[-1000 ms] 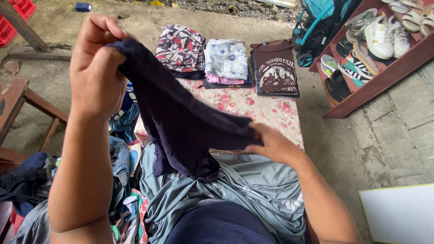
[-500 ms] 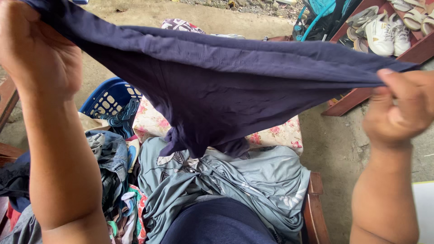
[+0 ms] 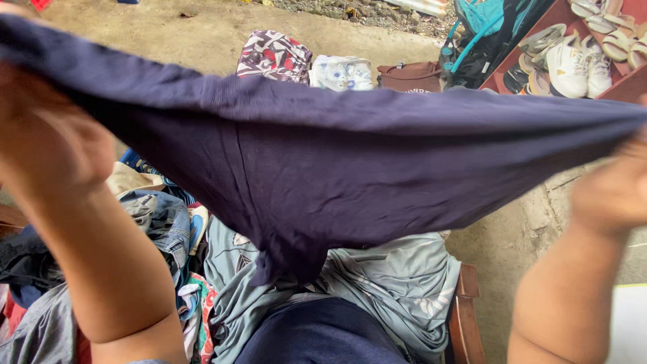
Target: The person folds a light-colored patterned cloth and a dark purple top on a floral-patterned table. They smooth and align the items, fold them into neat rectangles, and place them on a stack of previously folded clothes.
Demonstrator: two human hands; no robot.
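I hold a dark navy garment (image 3: pixel 323 162) stretched wide between both hands, close to the camera. My left hand (image 3: pixel 50 145) grips its left end at the frame's left edge. My right hand (image 3: pixel 617 192) grips the right end at the far right. The cloth hangs down to a narrow point in the middle and hides most of the table behind it. Below it a grey-green printed garment (image 3: pixel 384 283) lies over my lap.
Folded clothes lie in stacks beyond the cloth: a patterned one (image 3: pixel 273 55), a pale blue one (image 3: pixel 342 72) and a brown one (image 3: pixel 409 76). A red shoe rack (image 3: pixel 573 50) stands at the upper right. Unfolded laundry including jeans (image 3: pixel 162 226) is heaped at the left.
My hands moved apart, pulling the bunched navy garment out flat and wide. It now sits closer to the camera and covers more of the flowered table.
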